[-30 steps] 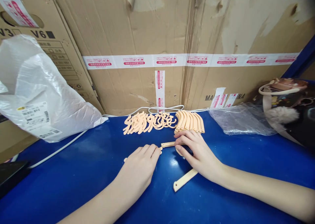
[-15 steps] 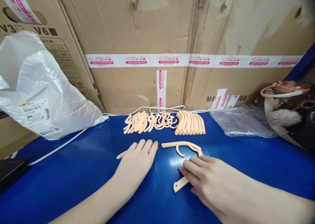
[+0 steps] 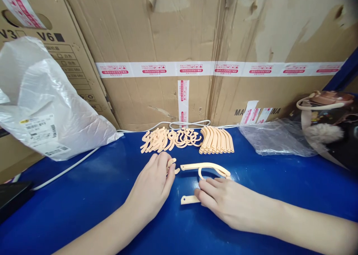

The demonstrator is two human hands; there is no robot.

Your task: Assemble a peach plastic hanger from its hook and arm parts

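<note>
A beige plastic folding hanger [image 3: 207,166] lies on the blue table, its long arm and curved hook toward the back. My right hand [image 3: 223,197] is closed over its near side, hiding much of it. The holed end of its lower arm [image 3: 188,199] sticks out left of my fingertips. My left hand [image 3: 152,182] is closed around small curved beige hanger pieces [image 3: 176,171], whose rounded tips show between thumb and fingers. Behind the hands lie a pile of wavy hanger pieces [image 3: 156,140], curved hooks [image 3: 183,138] and a row of hanger arms [image 3: 216,140].
Large cardboard boxes [image 3: 156,102] stand along the back. A white plastic parcel bag [image 3: 53,109] sits at left above a white cable [image 3: 69,169] and a dark object [image 3: 13,199]. At right lie a clear plastic bag [image 3: 274,139] and a dark bag with a pompom [image 3: 326,133].
My left hand has turned and lifted its pieces, so their tips now point right. The hanger's lower arm has swung left and back under my right hand.
</note>
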